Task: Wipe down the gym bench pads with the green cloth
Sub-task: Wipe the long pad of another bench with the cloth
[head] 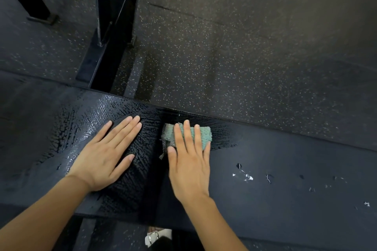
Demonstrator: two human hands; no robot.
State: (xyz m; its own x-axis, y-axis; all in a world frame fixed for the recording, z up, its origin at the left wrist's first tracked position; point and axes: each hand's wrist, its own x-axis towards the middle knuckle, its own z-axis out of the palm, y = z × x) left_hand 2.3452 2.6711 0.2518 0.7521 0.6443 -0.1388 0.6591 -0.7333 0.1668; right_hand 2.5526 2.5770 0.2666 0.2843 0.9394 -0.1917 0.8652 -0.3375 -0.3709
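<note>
Lying palm-down on the left bench pad [36, 132], the left hand [106, 153] has its four fingers straight and close together, pointing up and to the right toward the far edge of the pad. The thumb is spread out to the right. This hand grips nothing. The left forearm enters from the lower left corner. The pad surface around this hand is wet, with glossy streaked marks. Behind the pad, at upper left, the black frame [110, 26] stands on the speckled floor [244, 47].

A dark gap [157, 179] separates the left pad from the right bench pad [295, 159]. The green cloth [205, 135] lies folded just right of this gap, near the far edge of the right pad, with a loose corner reaching toward the gap.

The right hand [188, 161] lies palm-down on top of the cloth. Its four fingers are straight and slightly spread, and they press the cloth flat against the pad. The thumb lies along the cloth's left edge. No finger is curled round the cloth. The right forearm enters from the bottom edge.

A wet patch extends a short way right of the cloth; the pad beyond it looks matt. Further right, the cover shows several small tears [246, 177] with white in them. At the bottom edge, below the gap, part of a white shoe [155, 237] with a buckle is visible.
</note>
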